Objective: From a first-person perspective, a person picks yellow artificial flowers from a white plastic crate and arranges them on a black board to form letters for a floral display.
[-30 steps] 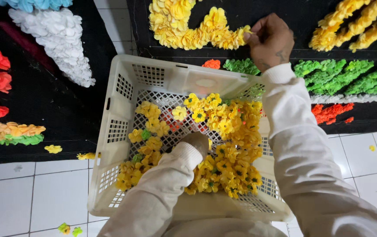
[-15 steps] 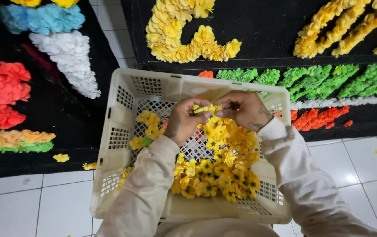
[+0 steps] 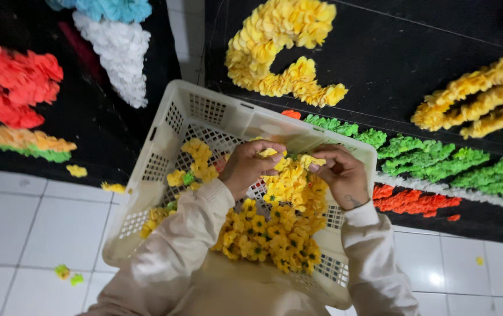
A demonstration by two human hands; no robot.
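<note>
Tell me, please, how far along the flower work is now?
Done: yellow, green, red and white flower shapes already lie on the black boards. In hand: the left hand and right hand together pinch a yellow flower above the basket. Left: many yellow flowers remain in the basket.

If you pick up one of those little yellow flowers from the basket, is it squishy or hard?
Probably soft and very light: the yellow flowers look like thin crinkled petals, heaped loosely in the white basket. The left hand and right hand pinch one with just their fingertips, so it likely crushes easily.
</note>
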